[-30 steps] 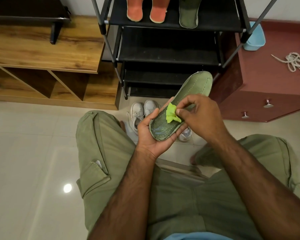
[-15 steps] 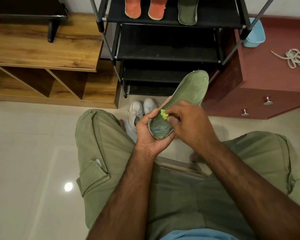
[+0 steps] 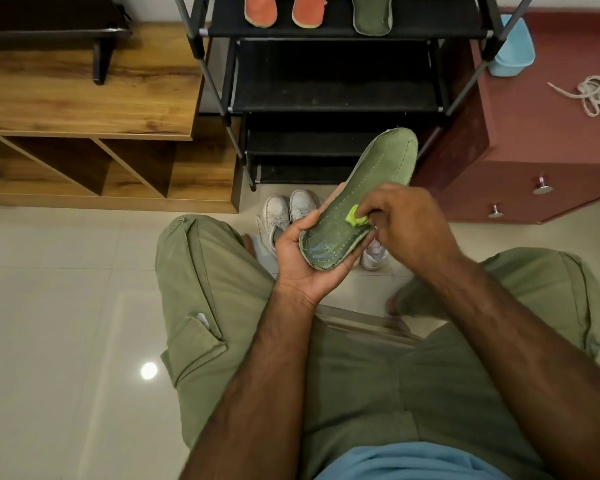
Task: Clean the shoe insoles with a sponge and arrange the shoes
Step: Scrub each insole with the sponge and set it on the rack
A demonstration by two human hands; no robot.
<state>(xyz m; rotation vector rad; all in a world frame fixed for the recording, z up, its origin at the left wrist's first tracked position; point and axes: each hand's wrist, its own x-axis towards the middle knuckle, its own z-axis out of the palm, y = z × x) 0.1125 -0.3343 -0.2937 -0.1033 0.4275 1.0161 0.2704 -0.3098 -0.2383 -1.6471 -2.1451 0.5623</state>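
Nearest, the left hand (image 3: 302,258) cradled the heel end of a green insole (image 3: 361,199), thumb and fingers curled round its edges. From the three o'clock side the right hand (image 3: 406,220) pinched a small yellow-green sponge (image 3: 354,216) against the insole's middle, near its right edge. The heel end looked darker and shiny, probably damp from wiping, while the toe end, pointing to one o'clock, looked paler and dry, so this insole seemed about half cleaned.

Beyond the hands, at twelve o'clock on the floor, a pair of white shoes (image 3: 288,211) stood side by side, and another white shoe (image 3: 374,254) showed partly under the right hand; none were on the shoe rack (image 3: 336,95), so arranging was apparently still to do.

Farthest, on the rack's top shelf, two orange insoles (image 3: 261,10) and a second green insole (image 3: 372,13) lay in a row, likely already cleaned. The lower shelves held nothing visible.
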